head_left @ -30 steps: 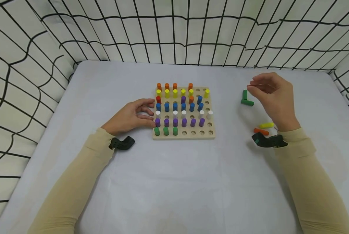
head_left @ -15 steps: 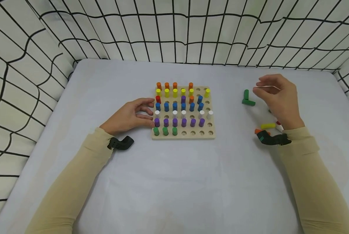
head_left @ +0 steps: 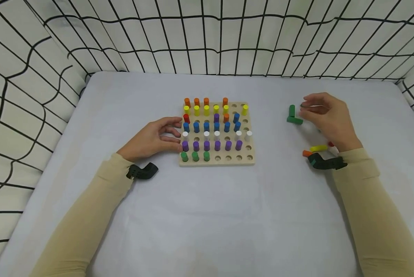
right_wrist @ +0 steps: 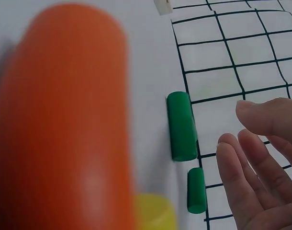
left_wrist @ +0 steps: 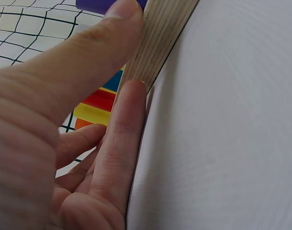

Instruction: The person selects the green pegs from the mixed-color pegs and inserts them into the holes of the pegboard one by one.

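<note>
A wooden pegboard stands on the white table, with rows of coloured pegs upright in its holes. My left hand rests at the board's left edge, its fingers loosely bent. In the left wrist view the thumb lies by a purple peg, and a fingertip touches the board's layered side. To the right, my right hand hovers beside two green pegs lying on the table. The right wrist view shows its thumb and fingers apart, nothing between them.
Near the right wrist lie a yellow peg, an orange peg and a red peg, partly hidden by the wrist camera and hand. Black wire mesh borders the table at the back and sides.
My right hand has shifted a little to the right and lowered slightly, its fingertips now close to the green pegs' level. My left hand stays at the board's edge.
</note>
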`<control>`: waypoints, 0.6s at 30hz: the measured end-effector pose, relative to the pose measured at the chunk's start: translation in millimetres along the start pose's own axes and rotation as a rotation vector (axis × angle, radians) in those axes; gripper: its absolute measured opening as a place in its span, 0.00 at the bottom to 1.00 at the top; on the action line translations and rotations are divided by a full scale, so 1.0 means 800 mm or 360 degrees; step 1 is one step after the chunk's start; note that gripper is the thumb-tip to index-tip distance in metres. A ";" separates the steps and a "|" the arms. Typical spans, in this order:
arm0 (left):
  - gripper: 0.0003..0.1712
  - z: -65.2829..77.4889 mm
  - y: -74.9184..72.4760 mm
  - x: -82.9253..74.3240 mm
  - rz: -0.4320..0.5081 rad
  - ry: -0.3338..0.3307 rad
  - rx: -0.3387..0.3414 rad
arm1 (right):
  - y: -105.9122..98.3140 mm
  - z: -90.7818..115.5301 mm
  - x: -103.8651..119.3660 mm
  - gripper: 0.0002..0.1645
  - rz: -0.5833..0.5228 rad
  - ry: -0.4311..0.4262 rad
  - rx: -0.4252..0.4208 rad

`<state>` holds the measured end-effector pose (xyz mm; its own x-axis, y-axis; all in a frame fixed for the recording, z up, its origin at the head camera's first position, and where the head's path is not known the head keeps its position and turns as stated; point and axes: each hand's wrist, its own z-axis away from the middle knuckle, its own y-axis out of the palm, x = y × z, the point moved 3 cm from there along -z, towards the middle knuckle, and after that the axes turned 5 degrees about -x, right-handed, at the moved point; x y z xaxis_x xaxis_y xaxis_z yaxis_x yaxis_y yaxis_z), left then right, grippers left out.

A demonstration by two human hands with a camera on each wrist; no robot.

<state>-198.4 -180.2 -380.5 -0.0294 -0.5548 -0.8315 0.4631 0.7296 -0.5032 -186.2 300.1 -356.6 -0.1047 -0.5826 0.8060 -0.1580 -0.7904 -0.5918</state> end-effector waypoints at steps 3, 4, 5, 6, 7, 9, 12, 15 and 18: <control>0.51 -0.001 0.002 0.001 0.0007 0.0004 0.0002 | -0.001 -0.001 -0.006 0.31 0.0057 0.0006 0.0008; 0.51 -0.002 0.001 0.001 0.0008 0.0004 0.0002 | -0.001 -0.002 -0.007 0.31 0.0078 0.0005 0.0008; 0.51 -0.002 0.001 0.001 0.0012 0.0004 0.0002 | -0.001 -0.002 -0.008 0.31 0.0102 0.0003 0.0008; 0.51 -0.002 0.001 0.001 0.0018 0.0004 0.0003 | -0.001 -0.002 -0.009 0.31 0.0123 0.0004 0.0009; 0.51 -0.002 0.001 0.001 0.0023 0.0003 0.0005 | -0.001 -0.002 -0.010 0.31 0.0146 0.0003 0.0012; 0.51 -0.002 0.001 0.001 0.0030 0.0002 0.0010 | -0.001 -0.001 -0.012 0.30 0.0167 -0.0003 0.0026; 0.51 -0.002 0.001 0.002 0.0037 -0.0002 0.0011 | 0.000 -0.002 -0.016 0.29 0.0144 -0.0016 0.0075; 0.51 -0.001 0.001 0.002 0.0032 -0.0007 0.0010 | 0.001 -0.002 -0.018 0.27 0.0133 -0.0049 0.0113; 0.51 -0.001 0.001 0.002 0.0029 -0.0007 0.0004 | 0.002 -0.002 -0.019 0.23 0.0147 -0.0078 0.0129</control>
<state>-198.7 -179.9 -382.4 -0.0170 -0.5433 -0.8394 0.4657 0.7386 -0.4875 -186.1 307.9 -369.7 -0.0667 -0.6606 0.7478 -0.0697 -0.7445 -0.6639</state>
